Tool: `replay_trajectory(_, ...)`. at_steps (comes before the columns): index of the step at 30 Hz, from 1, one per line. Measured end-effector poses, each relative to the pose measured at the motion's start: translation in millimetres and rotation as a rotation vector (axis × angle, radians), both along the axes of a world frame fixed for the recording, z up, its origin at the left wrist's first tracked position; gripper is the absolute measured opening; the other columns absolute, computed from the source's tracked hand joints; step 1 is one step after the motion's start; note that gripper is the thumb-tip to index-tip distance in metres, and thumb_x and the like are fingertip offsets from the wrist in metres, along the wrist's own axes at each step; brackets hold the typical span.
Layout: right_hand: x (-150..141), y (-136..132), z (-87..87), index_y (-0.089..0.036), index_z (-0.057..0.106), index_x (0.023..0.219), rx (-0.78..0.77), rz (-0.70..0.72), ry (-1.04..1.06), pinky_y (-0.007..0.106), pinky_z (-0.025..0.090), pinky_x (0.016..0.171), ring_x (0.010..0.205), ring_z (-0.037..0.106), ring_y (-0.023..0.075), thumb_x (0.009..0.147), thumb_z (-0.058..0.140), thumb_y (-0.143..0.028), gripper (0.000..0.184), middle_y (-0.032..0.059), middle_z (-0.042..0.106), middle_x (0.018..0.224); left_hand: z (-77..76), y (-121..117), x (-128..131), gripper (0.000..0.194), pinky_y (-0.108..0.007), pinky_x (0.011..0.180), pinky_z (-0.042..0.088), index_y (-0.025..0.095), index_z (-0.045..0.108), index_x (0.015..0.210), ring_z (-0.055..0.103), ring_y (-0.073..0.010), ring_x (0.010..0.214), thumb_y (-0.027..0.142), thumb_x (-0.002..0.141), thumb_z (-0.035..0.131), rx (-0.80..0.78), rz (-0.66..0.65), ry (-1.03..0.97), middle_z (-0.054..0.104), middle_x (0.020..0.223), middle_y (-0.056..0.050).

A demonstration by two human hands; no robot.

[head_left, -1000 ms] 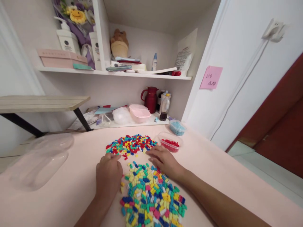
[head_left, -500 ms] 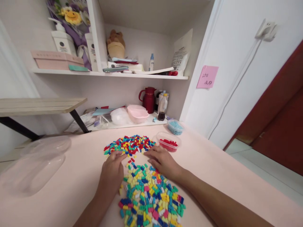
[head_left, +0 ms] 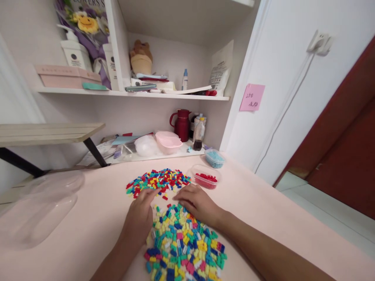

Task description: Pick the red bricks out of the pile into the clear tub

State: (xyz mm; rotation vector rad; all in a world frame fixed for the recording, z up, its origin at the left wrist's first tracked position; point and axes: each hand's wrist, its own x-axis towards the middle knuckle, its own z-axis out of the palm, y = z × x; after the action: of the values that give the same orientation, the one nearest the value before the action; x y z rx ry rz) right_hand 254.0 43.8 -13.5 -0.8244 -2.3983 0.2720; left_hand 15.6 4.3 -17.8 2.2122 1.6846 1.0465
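Observation:
My left hand (head_left: 142, 212) lies at the near edge of a far pile of small toy bricks (head_left: 159, 179) in red, blue, yellow, green and white. Its index finger stretches out among the nearest bricks, and I see nothing held in it. To the right, my right hand (head_left: 197, 201) rests low over the table, fingers extended leftward into the gap between the piles. No brick shows in it. A larger near pile of mixed bricks (head_left: 184, 242), many pale yellow and green, spreads between my forearms. A few loose red bricks lie between my fingertips.
Beyond my right hand stand a clear tub of red bricks (head_left: 206, 177) and a tub of light blue pieces (head_left: 215, 158). Clear plastic lids or trays (head_left: 43, 210) lie at left beside a small wooden stand (head_left: 52, 132). A red jug (head_left: 182, 125) and pink container (head_left: 168, 141) stand behind.
My right hand has slid slightly left and nearer, away from the far pile's edge. Loose red bricks between the hands have shifted. The whole view has moved a little.

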Motion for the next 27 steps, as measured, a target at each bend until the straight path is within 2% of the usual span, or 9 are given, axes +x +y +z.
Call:
replay_trajectory(5,-2.6,-6.0,6.5,-0.028,0.072,0.106,-0.047,0.142,0.0,0.035,0.044,0.091,0.099,0.061,0.0185,0.093,0.051,-0.014,0.029,0.004,0.069,0.105,5.1,-1.4,-0.3,0.049,-0.033,0.09,0.053,0.024,0.076,0.099,0.065,-0.0193,0.101,0.007,0.075,0.037,0.019,0.01,-0.046,0.067,0.108,-0.006)
replay_trajectory(10,-7.2,-10.6,8.0,-0.027,0.069,0.112,-0.036,0.131,-0.023,0.036,0.044,0.094,0.104,0.06,0.0191,0.093,0.05,-0.013,0.03,0.0049,0.067,0.114,4.6,-2.3,0.6,0.047,-0.035,0.09,0.053,0.026,0.08,0.081,0.066,-0.0194,0.099,0.005,0.074,0.038,-0.039,-0.013,0.017,0.066,0.113,-0.006)
replay_trajectory(14,-9.0,-9.7,4.5,-0.029,0.066,0.119,0.012,0.094,-0.041,0.038,0.043,0.096,0.108,0.059,0.0206,0.094,0.049,-0.015,0.033,0.0055,0.064,0.122,-1.0,-0.8,1.1,0.054,-0.041,0.096,0.05,0.031,0.079,0.093,0.063,-0.0222,0.108,0.0,0.071,0.04,-0.057,-0.083,0.093,0.062,0.126,-0.006)
replay_trajectory(17,-9.1,-7.8,1.0,-0.028,0.067,0.117,0.011,0.054,-0.02,0.037,0.044,0.094,0.106,0.06,0.02,0.095,0.05,-0.017,0.03,0.0054,0.067,0.117,-2.4,-1.1,3.5,0.058,-0.047,0.098,0.048,0.032,0.075,0.107,0.061,-0.0258,0.114,-0.001,0.071,0.043,-0.033,-0.056,0.151,0.06,0.132,-0.007)
replay_trajectory(20,-9.2,-6.8,-0.8,-0.028,0.066,0.117,0.009,0.014,-0.011,0.037,0.045,0.094,0.105,0.061,0.0197,0.096,0.049,-0.018,0.03,0.0051,0.067,0.117,-0.8,-1.6,5.7,0.056,-0.047,0.096,0.049,0.028,0.072,0.114,0.061,-0.0265,0.113,0.001,0.076,0.041,-0.022,-0.008,0.197,0.061,0.131,-0.01)
replay_trajectory(23,-10.0,-8.1,0.8,-0.028,0.063,0.123,0.02,-0.005,-0.049,0.038,0.044,0.095,0.108,0.06,0.0204,0.097,0.046,-0.02,0.032,0.0055,0.065,0.125,-1.4,-1.2,5.7,0.055,-0.047,0.097,0.048,0.025,0.07,0.118,0.06,-0.0276,0.116,0.001,0.078,0.041,-0.038,0.029,0.236,0.06,0.132,-0.012)
replay_trajectory(27,-10.8,-11.2,5.4,-0.032,0.057,0.131,0.043,0.005,-0.122,0.038,0.042,0.097,0.114,0.057,0.021,0.098,0.044,-0.02,0.037,0.0037,0.06,0.134,-7.7,-1.0,3.9,0.058,-0.051,0.101,0.043,0.028,0.068,0.12,0.054,-0.0285,0.124,0.0,0.077,0.042,-0.047,0.001,0.28,0.057,0.137,-0.011)
